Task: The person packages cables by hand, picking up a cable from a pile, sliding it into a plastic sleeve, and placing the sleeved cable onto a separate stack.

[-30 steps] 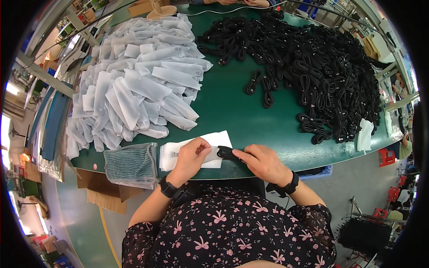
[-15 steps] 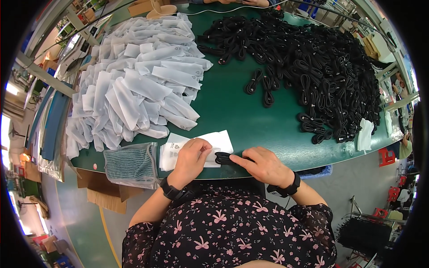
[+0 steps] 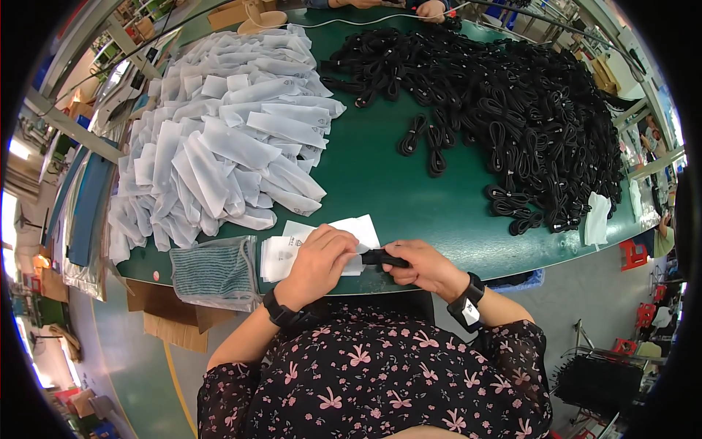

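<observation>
At the near edge of the green table, my right hand [image 3: 425, 268] is closed round a bundled black cable [image 3: 379, 257]. The bundle points left, its far end right against my left hand [image 3: 319, 262]. That hand's fingers are curled in a pinch over a white translucent pouch [image 3: 354, 268]; its fingers hide most of the pouch's mouth. Whether the cable's tip is inside the pouch I cannot tell. Beneath and beside my left hand lie flat white pouches [image 3: 274, 257] in a stack.
Filled white pouches [image 3: 227, 139] form a large heap at the left, and bundled black cables [image 3: 534, 124] a wide pile at the right. A clear bag with grey-green striped material [image 3: 213, 269] hangs over the near edge. Another person's hand [image 3: 430, 9] shows across the table [image 3: 365, 175].
My right hand has gone from fingers laid on the cable bundle to a closed grip round it. My left hand has shifted slightly right, meeting the bundle. Across the table, another person's hands have come further into view.
</observation>
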`<state>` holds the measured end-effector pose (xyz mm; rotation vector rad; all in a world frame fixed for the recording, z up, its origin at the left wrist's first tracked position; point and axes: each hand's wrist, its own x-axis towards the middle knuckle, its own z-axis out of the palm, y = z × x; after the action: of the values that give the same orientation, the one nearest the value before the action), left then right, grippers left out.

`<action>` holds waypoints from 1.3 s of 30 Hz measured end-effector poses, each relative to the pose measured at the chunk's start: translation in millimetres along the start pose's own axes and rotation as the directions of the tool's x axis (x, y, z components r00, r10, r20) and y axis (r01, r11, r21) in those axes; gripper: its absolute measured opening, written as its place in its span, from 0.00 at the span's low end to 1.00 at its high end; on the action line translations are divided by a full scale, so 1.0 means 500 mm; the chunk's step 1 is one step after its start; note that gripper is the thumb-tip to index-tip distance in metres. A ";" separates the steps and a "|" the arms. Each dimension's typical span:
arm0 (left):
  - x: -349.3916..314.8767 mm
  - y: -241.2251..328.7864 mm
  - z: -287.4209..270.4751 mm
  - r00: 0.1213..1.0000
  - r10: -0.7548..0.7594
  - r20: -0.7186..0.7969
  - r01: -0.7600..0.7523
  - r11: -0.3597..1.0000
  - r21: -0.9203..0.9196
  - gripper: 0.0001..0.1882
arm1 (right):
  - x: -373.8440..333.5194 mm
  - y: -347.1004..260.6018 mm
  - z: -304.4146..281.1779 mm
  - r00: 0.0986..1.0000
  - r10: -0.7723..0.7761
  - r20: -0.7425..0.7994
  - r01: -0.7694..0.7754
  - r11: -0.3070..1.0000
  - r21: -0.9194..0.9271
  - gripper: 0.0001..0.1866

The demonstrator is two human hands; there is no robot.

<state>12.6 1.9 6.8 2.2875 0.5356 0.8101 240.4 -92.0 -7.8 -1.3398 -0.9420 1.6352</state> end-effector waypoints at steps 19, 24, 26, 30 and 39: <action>0.165 -0.040 -0.257 0.867 -0.496 -0.051 0.290 0.585 -0.758 0.06 | 0.178 -0.147 -0.071 0.549 -0.827 -0.118 0.291 0.322 -0.901 0.14; 0.205 -0.095 -0.387 0.686 -0.443 -0.577 0.030 0.810 -0.586 0.12 | 0.255 -0.085 -0.200 0.629 -0.775 -0.057 -0.074 0.013 -0.997 0.18; 0.164 -0.103 -0.399 0.651 -0.409 -0.640 0.129 0.890 -0.438 0.12 | 0.245 -0.092 -0.193 0.694 -0.716 -0.078 -0.133 -0.022 -0.991 0.16; 0.077 -0.077 -0.293 0.782 -0.397 -0.481 0.417 0.906 -0.070 0.15 | 0.215 -0.066 -0.183 0.721 -0.682 -0.120 -0.131 0.035 -0.991 0.12; -0.027 -0.009 0.022 0.996 -0.068 0.061 0.052 0.973 0.226 0.08 | 0.078 -0.042 -0.043 0.879 -0.456 -0.136 0.288 0.737 -0.612 0.16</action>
<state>9.4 -7.3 -8.2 2.4809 0.6920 0.6677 259.7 -46.9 -7.4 -1.5854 -1.4947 0.8334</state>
